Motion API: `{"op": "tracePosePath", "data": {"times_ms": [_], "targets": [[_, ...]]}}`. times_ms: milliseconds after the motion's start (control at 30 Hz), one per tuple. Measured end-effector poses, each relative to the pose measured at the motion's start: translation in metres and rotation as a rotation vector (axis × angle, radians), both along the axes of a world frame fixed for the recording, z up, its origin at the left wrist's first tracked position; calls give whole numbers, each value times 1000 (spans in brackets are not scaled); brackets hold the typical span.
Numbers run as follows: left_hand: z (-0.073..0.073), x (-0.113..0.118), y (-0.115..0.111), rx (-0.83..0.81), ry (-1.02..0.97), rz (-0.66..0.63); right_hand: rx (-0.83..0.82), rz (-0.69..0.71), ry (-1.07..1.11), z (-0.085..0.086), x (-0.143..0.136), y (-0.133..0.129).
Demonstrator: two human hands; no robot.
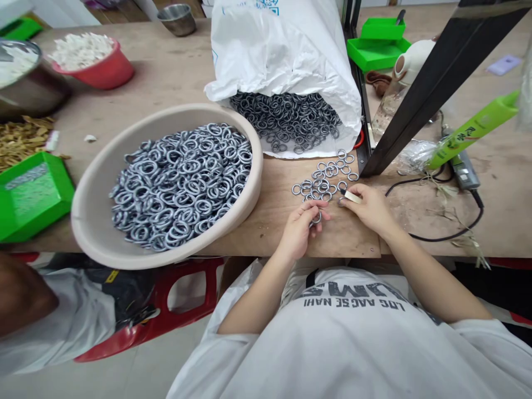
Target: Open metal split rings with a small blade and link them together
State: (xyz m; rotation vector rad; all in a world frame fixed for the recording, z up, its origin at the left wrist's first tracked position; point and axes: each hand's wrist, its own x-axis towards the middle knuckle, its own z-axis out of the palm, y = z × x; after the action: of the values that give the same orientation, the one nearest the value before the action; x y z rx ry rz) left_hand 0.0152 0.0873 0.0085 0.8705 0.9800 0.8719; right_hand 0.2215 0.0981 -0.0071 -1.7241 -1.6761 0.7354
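Note:
My left hand (pixel 300 226) is closed with a grey ring (pixel 316 218) held at its fingers, just above the table's front edge. To its right, my right hand (pixel 369 207) pinches a short cream stick with a black tip (pixel 352 197). That tip points left, near a few loose rings. A small pile of loose grey rings (pixel 319 185) lies on the wooden board just beyond both hands. Further left stands a wide beige basin (pixel 97 233) heaped with silvery-grey rings (pixel 183 183). Behind the pile, darker rings (pixel 286 119) spill at the mouth of a white sack (pixel 282 50).
A black metal post (pixel 432 94) slants up beside my right hand. Right of it are a green packet (pixel 474 130) and a black cable (pixel 440 239). Leftward stand a red bowl (pixel 110 69), a green tray (pixel 62 183) and another person's sleeve (pixel 75 321).

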Motion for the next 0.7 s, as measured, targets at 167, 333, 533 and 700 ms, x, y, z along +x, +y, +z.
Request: {"op": "tracePosePath", "data": {"times_ms": [167,333,533,700], "targets": [[0,16,-6,264,113,39,-87,55,551,22,-20,-16],[4,27,-16,124,-75,64,44,54,548,39,-38,-39],[13,30,-21,20,-142,93,84,64,480,39,-37,-39],[21,32,-22,-64,-198,152,234,221,51,47,-36,-50]]}}
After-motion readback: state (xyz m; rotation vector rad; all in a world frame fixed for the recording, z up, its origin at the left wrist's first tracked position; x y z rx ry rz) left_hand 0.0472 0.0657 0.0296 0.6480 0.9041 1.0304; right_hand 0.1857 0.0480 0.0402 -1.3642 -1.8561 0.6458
